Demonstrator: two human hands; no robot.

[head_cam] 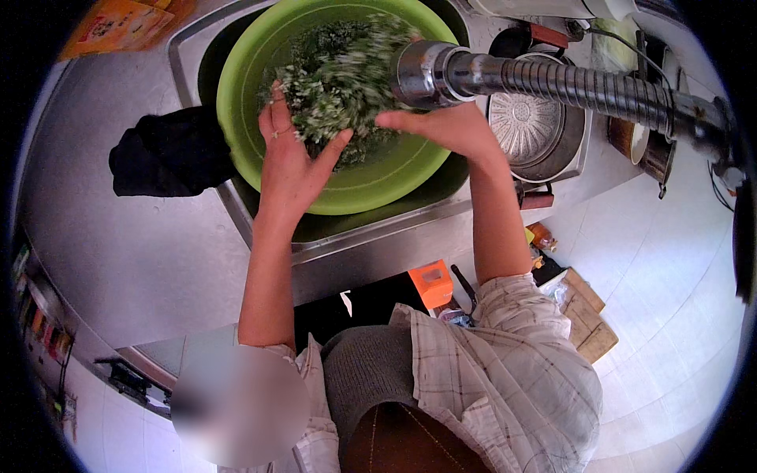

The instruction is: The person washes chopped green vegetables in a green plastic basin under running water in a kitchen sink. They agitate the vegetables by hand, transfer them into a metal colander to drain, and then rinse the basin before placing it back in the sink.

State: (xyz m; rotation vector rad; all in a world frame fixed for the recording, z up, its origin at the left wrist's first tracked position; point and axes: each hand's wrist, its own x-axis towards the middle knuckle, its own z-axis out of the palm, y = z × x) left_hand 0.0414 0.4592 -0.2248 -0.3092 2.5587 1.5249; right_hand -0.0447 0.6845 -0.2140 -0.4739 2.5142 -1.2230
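Note:
A round green plastic basin (366,198) sits in a stainless steel sink (331,251). Leafy greens with small white flowers or buds (331,88) are in it, partly blurred, with what looks like water around them. My left hand (290,151) holds the near left side of the bunch, fingers and thumb spread around it. On the other side, my right hand (452,130) is against the bunch, its thumb toward the middle. The metal faucet head (423,74) hangs over the basin and covers most of the right hand's fingers.
A flexible ribbed faucet hose (579,83) crosses from the right. Beside the sink, a pot with a metal steamer insert (526,127) stands at right. Black cloth (171,154) lies against the basin's left. An orange package (127,26) is at the upper left; cardboard (585,313) lies lower right.

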